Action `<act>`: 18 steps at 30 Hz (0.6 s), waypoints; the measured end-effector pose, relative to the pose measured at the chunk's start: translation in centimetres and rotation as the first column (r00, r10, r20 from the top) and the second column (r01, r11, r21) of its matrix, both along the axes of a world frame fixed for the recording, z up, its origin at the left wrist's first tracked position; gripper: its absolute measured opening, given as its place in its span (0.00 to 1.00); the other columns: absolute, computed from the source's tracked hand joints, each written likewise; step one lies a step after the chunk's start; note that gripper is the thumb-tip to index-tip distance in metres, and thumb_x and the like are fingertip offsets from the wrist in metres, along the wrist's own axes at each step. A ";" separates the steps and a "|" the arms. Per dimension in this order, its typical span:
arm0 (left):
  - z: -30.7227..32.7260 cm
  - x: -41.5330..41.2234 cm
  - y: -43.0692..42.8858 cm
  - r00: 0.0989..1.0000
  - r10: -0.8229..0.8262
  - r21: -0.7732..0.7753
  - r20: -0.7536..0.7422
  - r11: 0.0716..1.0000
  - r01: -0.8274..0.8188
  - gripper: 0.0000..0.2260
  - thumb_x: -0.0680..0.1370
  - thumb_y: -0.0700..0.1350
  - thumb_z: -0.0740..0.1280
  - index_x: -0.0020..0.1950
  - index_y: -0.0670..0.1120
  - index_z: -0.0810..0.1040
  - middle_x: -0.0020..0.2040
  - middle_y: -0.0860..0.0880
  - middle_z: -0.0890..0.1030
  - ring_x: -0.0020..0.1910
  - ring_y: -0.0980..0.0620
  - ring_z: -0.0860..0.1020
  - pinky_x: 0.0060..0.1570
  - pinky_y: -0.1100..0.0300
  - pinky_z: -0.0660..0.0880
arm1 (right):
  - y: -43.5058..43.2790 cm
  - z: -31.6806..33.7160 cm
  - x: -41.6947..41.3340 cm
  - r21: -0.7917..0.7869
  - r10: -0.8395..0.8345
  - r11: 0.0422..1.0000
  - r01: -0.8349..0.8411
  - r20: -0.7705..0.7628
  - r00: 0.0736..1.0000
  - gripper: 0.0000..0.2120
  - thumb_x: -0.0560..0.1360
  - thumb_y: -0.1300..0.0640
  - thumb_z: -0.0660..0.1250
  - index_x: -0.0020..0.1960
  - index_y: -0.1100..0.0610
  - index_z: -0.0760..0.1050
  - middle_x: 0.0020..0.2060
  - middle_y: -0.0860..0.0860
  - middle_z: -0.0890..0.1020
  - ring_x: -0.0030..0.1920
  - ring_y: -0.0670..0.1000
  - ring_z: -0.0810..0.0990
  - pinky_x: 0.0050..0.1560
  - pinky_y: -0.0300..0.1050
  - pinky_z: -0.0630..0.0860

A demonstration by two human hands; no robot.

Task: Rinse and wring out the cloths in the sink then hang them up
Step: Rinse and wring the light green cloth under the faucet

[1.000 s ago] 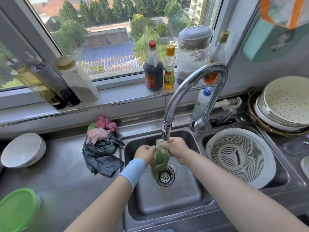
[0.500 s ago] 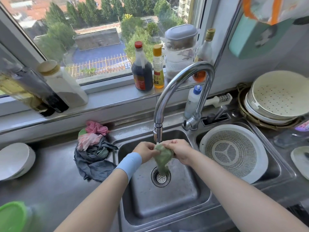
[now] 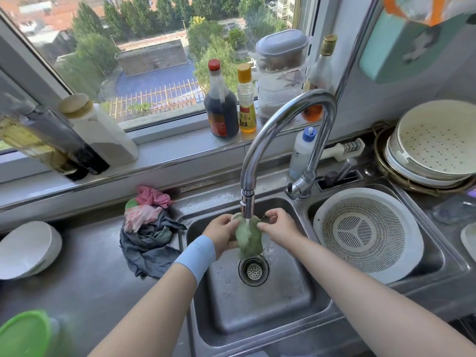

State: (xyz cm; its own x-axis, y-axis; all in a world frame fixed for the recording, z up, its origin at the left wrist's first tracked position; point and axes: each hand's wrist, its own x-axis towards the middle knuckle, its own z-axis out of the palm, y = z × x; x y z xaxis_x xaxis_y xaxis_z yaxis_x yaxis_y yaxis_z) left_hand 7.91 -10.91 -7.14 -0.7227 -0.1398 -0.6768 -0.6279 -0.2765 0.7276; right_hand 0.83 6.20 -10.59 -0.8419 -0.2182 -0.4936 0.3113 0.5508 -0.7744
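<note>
A wet green cloth (image 3: 248,237) hangs under the running faucet (image 3: 273,130) above the steel sink (image 3: 257,305). My left hand (image 3: 222,233), with a pale blue wristband, grips the cloth's left side. My right hand (image 3: 279,228) pinches its upper right edge, so the cloth is held spread beneath the spout. Its lower end dangles just over the drain strainer (image 3: 253,270). A heap of cloths (image 3: 148,228), pink, green and dark grey, lies on the counter left of the sink.
A white colander (image 3: 365,233) fills the right basin. Stacked strainer bowls (image 3: 432,145) sit at far right. Bottles (image 3: 222,104) and jars line the windowsill. A white bowl (image 3: 27,248) and a green lid (image 3: 24,333) rest on the left counter.
The hands have drawn apart and spread the bunched green cloth wider under the water stream. The cloth has risen closer to the spout.
</note>
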 end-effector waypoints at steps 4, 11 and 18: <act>-0.1 0.1 1.4 0.947 0.317 0.335 0.050 0.888 -0.315 0.07 0.83 0.38 0.59 0.57 0.36 0.75 0.48 0.38 0.84 0.42 0.45 0.85 0.35 0.57 0.82 | -1.3 -0.5 3.0 -0.247 0.021 0.969 0.030 0.204 0.979 0.16 0.70 0.48 0.64 0.53 0.56 0.77 0.44 0.53 0.81 0.43 0.53 0.80 0.42 0.56 0.78; -0.8 0.4 1.4 0.930 0.361 0.307 0.061 0.880 -0.362 0.08 0.81 0.41 0.65 0.54 0.37 0.80 0.45 0.40 0.86 0.42 0.47 0.85 0.39 0.59 0.82 | -0.9 -1.5 3.0 -0.136 0.138 0.982 -0.131 0.043 0.989 0.06 0.71 0.54 0.75 0.48 0.51 0.83 0.37 0.42 0.84 0.39 0.41 0.80 0.43 0.37 0.74; -2.0 0.7 0.5 0.993 0.091 -0.542 0.074 0.839 -0.036 0.13 0.69 0.54 0.74 0.33 0.48 0.76 0.37 0.48 0.84 0.32 0.51 0.75 0.36 0.60 0.71 | -2.2 0.5 1.8 -0.295 -0.069 0.942 0.160 0.296 0.953 0.15 0.84 0.58 0.56 0.56 0.69 0.77 0.41 0.59 0.78 0.37 0.53 0.75 0.38 0.44 0.70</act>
State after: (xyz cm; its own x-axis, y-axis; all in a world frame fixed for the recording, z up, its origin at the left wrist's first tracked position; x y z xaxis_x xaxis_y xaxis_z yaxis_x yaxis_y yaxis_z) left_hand 8.62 -10.44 -9.10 -0.6370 -0.5458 -0.5443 -0.6947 0.1006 0.7122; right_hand 2.59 4.00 -10.13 -0.7091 -0.3096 -0.6334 0.5850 0.2431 -0.7737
